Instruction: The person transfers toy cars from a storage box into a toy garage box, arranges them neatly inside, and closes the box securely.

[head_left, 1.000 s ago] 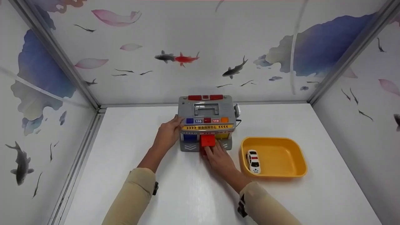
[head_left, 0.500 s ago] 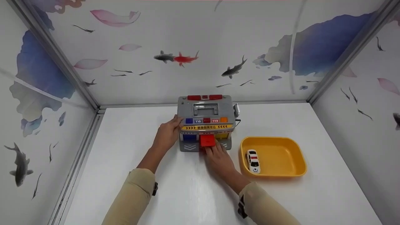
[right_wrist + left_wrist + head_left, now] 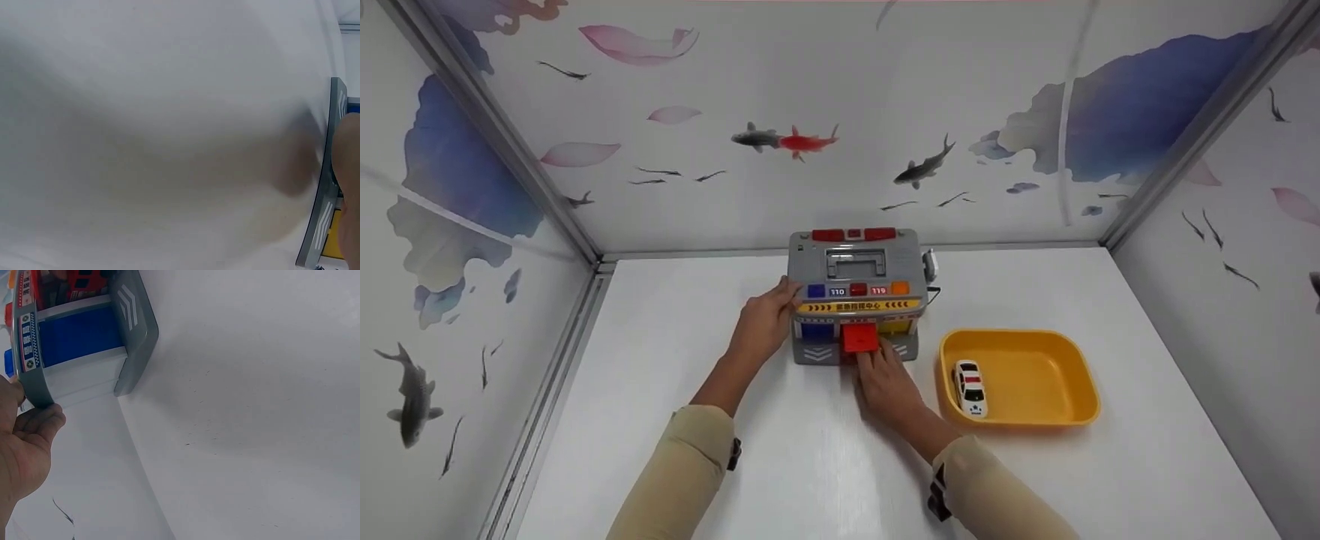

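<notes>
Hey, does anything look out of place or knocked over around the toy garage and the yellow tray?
Nothing stands out. The toy garage stands upright, and the white toy car sits on its wheels in the yellow tray.

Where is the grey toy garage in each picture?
Head: the grey toy garage stands mid-table, between the two hands.
Left wrist: its left end fills the top-left corner.
Right wrist: only its front ramp edge shows at the right border.
Shared landmark: the white chevrons on its grey ramp.

walls (image 3: 885, 90): fish and petal prints | corners: metal posts (image 3: 495, 142) | white tabletop (image 3: 675, 315)
</notes>
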The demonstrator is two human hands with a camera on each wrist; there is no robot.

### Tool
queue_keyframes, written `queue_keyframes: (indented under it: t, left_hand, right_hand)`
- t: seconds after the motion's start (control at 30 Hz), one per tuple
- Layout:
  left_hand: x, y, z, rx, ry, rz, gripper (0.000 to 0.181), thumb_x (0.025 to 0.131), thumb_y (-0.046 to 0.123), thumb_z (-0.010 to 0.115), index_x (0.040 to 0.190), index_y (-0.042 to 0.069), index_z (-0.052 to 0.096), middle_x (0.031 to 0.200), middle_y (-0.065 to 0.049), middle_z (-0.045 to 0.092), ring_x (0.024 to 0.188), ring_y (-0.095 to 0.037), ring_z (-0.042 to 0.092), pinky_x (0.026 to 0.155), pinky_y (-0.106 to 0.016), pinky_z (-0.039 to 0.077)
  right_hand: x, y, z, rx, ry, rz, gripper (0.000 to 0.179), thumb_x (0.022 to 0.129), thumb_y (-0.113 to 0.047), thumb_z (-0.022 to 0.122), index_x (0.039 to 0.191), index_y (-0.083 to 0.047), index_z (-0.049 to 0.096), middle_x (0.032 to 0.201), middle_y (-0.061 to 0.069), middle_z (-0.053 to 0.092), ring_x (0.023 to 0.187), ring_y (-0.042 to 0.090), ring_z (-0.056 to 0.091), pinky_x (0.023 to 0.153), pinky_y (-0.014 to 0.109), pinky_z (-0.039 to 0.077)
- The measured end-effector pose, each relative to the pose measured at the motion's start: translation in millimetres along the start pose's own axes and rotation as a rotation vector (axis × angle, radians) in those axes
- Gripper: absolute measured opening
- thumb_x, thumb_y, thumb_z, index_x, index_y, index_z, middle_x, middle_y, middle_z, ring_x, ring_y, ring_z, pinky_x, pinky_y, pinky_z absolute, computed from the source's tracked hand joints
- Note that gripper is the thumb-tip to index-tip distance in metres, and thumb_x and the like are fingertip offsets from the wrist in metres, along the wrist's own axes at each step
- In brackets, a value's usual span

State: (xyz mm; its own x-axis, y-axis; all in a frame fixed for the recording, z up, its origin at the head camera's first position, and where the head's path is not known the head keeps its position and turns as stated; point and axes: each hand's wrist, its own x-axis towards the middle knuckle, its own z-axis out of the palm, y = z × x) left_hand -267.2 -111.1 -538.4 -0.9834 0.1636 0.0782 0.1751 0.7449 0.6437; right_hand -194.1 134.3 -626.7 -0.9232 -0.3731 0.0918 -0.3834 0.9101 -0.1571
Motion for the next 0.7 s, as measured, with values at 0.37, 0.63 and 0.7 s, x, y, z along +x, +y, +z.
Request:
queue_keyframes:
  t: [0.37,0.63,0.7]
  left_hand:
    - [0.3,0.5,0.1,-0.002,0.017,0.022,0.044,0.117,0.033,0.057,0.158,0.016,0.062,0.169,-0.016,0.049,0.155,-0.032,0.055,0.128,-0.047,0.048]
    - [0.5,-1.1,2.6,-0.010,0.019,0.014,0.043,0.117,0.032,0.057,0.157,0.016,0.063,0.169,-0.015,0.049,0.156,-0.031,0.054,0.128,-0.047,0.048]
    - [0.3,-0.9,2.7,-0.009,0.021,0.012,0.044,0.116,0.032,0.058,0.157,0.017,0.063,0.169,-0.015,0.049,0.155,-0.032,0.054,0.128,-0.048,0.048]
  right_hand:
    - [-5.9,6.9,-10.7,0.052,-0.036,-0.049,0.054,0.111,-0.030,0.062,0.156,-0.010,0.042,0.163,0.021,0.055,0.160,0.047,0.037,0.135,0.062,0.037]
    - [-14.1,9.3,-8.4,-0.024,-0.053,-0.098,0.065,0.110,-0.032,0.064,0.165,-0.008,0.038,0.172,0.019,0.044,0.163,0.046,0.035,0.134,0.066,0.036]
    - [-15.0,9.5,-8.5,-0.030,-0.084,-0.093,0.069,0.111,-0.033,0.062,0.169,-0.009,0.035,0.175,0.018,0.039,0.165,0.045,0.033,0.135,0.066,0.033]
